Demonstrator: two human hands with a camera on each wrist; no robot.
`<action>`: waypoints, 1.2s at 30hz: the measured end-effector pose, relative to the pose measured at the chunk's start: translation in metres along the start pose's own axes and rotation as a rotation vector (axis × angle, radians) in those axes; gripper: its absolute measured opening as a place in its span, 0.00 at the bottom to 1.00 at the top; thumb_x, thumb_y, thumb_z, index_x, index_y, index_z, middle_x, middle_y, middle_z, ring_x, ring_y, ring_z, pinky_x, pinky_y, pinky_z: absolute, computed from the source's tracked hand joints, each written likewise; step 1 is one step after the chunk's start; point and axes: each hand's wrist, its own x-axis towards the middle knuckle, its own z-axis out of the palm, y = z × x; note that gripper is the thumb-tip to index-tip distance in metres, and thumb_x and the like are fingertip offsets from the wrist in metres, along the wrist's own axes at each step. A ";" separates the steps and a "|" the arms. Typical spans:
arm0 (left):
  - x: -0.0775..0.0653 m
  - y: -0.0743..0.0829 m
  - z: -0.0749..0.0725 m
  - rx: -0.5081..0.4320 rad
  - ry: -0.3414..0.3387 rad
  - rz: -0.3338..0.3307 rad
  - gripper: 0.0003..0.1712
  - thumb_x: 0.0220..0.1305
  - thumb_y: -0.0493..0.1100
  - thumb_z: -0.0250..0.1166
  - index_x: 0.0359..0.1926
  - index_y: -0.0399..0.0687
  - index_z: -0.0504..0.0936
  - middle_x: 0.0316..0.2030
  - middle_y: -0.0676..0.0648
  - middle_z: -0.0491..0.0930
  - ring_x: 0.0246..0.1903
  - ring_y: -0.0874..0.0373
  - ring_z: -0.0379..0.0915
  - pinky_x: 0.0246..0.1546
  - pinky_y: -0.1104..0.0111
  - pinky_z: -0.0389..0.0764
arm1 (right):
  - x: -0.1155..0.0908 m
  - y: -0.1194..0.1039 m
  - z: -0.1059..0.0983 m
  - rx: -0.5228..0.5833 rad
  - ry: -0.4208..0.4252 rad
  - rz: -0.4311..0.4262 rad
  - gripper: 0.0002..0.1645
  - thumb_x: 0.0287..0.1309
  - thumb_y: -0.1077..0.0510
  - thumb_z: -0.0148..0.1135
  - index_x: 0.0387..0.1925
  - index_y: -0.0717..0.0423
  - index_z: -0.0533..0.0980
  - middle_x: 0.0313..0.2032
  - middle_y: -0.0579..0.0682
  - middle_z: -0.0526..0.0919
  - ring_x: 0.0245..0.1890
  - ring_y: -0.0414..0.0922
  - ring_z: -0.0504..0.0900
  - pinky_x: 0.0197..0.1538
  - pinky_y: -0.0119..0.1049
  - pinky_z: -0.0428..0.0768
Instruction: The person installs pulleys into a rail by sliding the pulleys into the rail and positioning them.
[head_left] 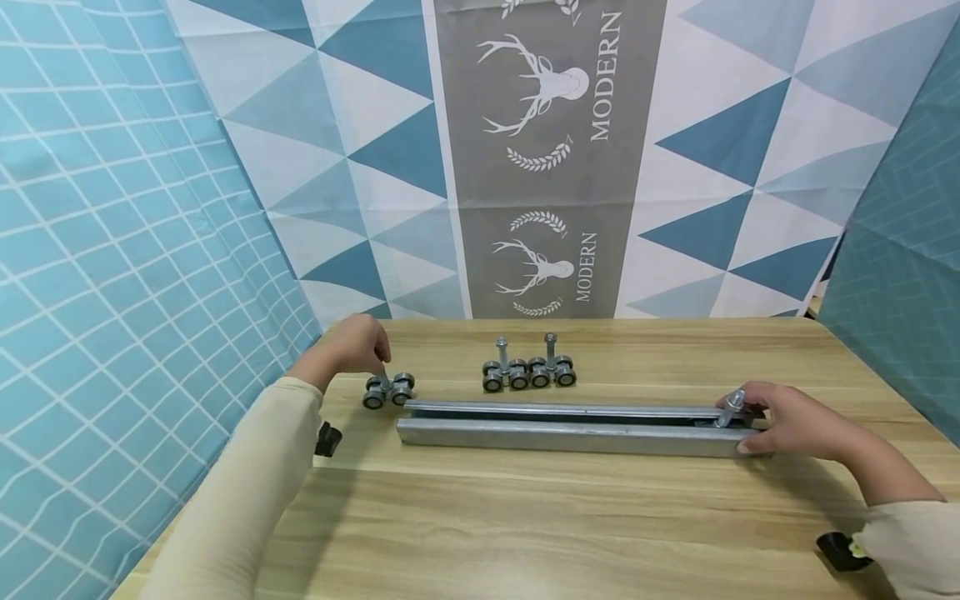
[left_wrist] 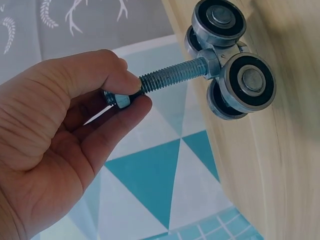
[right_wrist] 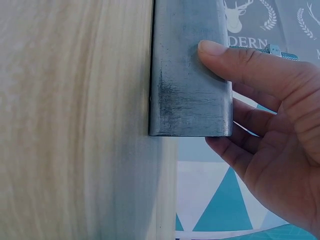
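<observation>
My left hand (head_left: 352, 343) pinches the nut end of a threaded bolt (left_wrist: 175, 74) between thumb and fingers. Below that bolt is a four-wheeled roller trolley (head_left: 388, 390), its wheels at the wooden table, just off the left end of a long metal channel rail (head_left: 570, 435). At the rail's right end, my right hand (head_left: 795, 419) grips it, thumb on the near side wall and fingers around the far side. Another trolley's bolt (head_left: 731, 408) stands up out of the rail's slot beside this hand; its wheels are hidden inside.
Two more roller trolleys (head_left: 504, 367) stand side by side behind the rail, bolts upright. A patterned cloth (head_left: 375, 167) hangs along the table's back edge, and a blue checked cloth (head_left: 135, 250) borders the left. The wooden table (head_left: 525, 517) extends in front of the rail.
</observation>
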 end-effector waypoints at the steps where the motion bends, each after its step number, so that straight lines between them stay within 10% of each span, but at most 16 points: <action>1: -0.002 -0.002 0.000 -0.001 -0.001 -0.001 0.06 0.46 0.32 0.73 0.26 0.46 0.87 0.25 0.52 0.82 0.24 0.59 0.77 0.30 0.61 0.81 | 0.000 0.000 0.000 0.002 0.000 0.003 0.33 0.39 0.54 0.80 0.50 0.59 0.78 0.43 0.47 0.80 0.40 0.41 0.77 0.38 0.39 0.76; 17: -0.029 -0.011 0.004 -0.030 0.030 0.072 0.11 0.40 0.27 0.70 0.22 0.47 0.86 0.20 0.53 0.81 0.20 0.62 0.74 0.23 0.66 0.79 | -0.001 0.000 0.000 -0.032 0.004 0.015 0.32 0.38 0.55 0.80 0.49 0.59 0.79 0.41 0.46 0.80 0.39 0.42 0.76 0.38 0.40 0.77; 36: -0.040 0.013 0.006 0.037 -0.002 0.103 0.11 0.40 0.29 0.72 0.22 0.51 0.85 0.21 0.57 0.80 0.21 0.65 0.73 0.25 0.67 0.78 | 0.000 0.003 0.001 -0.028 0.011 -0.020 0.32 0.39 0.53 0.80 0.49 0.57 0.79 0.43 0.46 0.79 0.41 0.39 0.75 0.38 0.37 0.77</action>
